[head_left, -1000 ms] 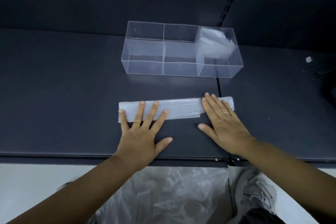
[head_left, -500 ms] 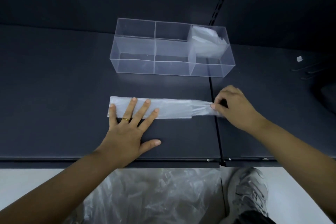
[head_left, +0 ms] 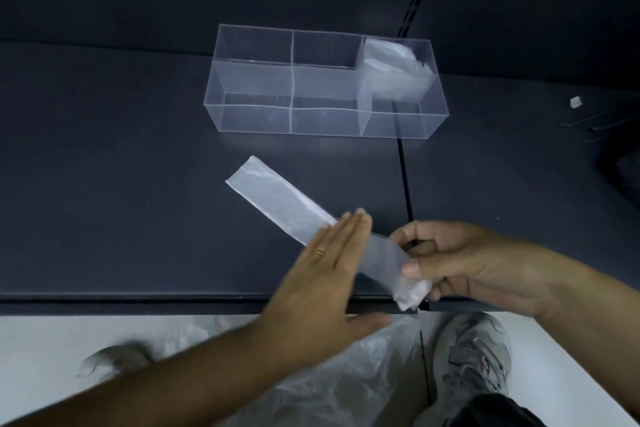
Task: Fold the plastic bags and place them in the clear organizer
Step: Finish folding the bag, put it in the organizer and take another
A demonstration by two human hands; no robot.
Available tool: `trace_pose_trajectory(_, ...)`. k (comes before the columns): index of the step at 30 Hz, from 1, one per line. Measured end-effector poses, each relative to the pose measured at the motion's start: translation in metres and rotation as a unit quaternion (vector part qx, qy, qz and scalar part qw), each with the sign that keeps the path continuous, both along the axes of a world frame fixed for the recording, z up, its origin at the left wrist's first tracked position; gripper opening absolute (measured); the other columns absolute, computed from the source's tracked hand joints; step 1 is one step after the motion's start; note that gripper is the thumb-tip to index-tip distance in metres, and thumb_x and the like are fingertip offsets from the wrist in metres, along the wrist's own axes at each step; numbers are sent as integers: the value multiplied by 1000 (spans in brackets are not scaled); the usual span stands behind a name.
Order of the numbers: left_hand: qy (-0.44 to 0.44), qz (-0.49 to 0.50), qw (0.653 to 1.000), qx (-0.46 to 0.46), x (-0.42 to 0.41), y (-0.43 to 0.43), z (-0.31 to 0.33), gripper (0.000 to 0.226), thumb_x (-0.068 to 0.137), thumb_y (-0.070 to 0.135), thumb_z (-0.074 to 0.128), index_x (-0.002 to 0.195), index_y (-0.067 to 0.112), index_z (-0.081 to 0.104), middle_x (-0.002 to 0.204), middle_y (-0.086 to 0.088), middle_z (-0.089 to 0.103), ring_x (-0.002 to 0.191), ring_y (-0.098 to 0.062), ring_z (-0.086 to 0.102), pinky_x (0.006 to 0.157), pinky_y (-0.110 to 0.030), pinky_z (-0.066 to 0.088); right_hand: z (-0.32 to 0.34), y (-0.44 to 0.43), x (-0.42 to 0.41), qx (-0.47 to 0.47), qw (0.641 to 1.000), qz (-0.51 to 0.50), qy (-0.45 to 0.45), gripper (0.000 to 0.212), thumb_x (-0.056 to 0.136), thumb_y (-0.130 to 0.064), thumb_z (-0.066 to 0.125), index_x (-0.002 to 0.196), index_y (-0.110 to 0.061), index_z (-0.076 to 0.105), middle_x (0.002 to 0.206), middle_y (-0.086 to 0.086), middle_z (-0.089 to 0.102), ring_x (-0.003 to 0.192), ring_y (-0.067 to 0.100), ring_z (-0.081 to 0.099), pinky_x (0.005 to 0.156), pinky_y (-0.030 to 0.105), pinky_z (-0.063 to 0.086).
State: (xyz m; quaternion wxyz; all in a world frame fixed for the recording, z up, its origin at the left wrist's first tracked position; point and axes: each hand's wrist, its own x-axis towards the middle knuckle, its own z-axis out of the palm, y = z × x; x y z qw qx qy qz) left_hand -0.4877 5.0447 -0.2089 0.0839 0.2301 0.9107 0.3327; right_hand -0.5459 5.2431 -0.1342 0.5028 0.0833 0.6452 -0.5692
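Note:
A plastic bag folded into a long narrow strip (head_left: 277, 199) runs diagonally over the dark shelf, its far end pointing toward the clear organizer (head_left: 256, 118). My right hand (head_left: 460, 262) pinches the strip's near end between thumb and fingers, just above the shelf's front edge. My left hand (head_left: 325, 274) is flat with straight fingers, lying over the strip's middle. The organizer has three compartments in a row; the right one holds folded bags (head_left: 394, 69), the other two hold nothing.
The dark shelf (head_left: 121, 184) has a seam running front to back at the right of the strip. Loose clear plastic (head_left: 346, 378) lies on the floor below the front edge, beside my grey shoes (head_left: 474, 360). A small white scrap (head_left: 575, 102) sits far right.
My right hand has pulled the strip's right end toward me, so the strip turned from crosswise to diagonal. My left hand slid right along it, from the left end to the middle.

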Motion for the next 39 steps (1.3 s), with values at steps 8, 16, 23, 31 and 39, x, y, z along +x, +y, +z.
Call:
trace_pose_trajectory(8, -283, 247, 827, 418, -3, -2, 30, 30, 85, 5, 55, 96, 23, 76, 96, -12, 73, 93, -21, 65, 93, -44, 50, 1, -17, -7, 3, 971, -32, 235, 46, 73, -43, 61, 114, -21, 58, 107, -6, 68, 59, 5, 50, 62, 22, 44)
trace_pose_trajectory(16, -450, 294, 711, 453, -37, -25, 7, 28, 99, 20, 47, 119, 8, 64, 110, -10, 71, 102, -22, 68, 86, -32, 56, -68, -37, 3, 76, 972, -24, 221, 23, 84, -8, 70, 102, -17, 59, 73, -3, 71, 54, 8, 57, 53, 21, 48)
trace_pose_trajectory(23, -424, 355, 752, 358, -78, -41, -10, 25, 98, 20, 53, 114, 3, 63, 107, -13, 71, 90, -23, 71, 70, -29, 59, -80, -41, 12, 166, 947, -32, 271, 18, 86, -12, 68, 86, -19, 51, 71, -1, 70, 45, 11, 57, 44, 21, 44)
trace_pose_trajectory(31, -195, 415, 830, 316, -107, -54, -6, 28, 96, 20, 56, 120, 7, 59, 97, -2, 66, 79, -7, 66, 72, -17, 54, -79, -44, 14, 162, 952, -69, 250, 16, 85, -10, 68, 85, -12, 52, 59, 4, 66, 49, 13, 63, 45, 19, 46)
trace_pose_trajectory(39, -351, 342, 806, 332, 27, -20, -6, 12, 94, 21, 58, 104, 17, 55, 54, -1, 59, 38, -12, 47, 38, -21, 34, -73, -46, 11, 146, 961, -92, 217, 15, 84, -7, 68, 87, -8, 53, 58, 3, 67, 51, 13, 65, 45, 19, 46)
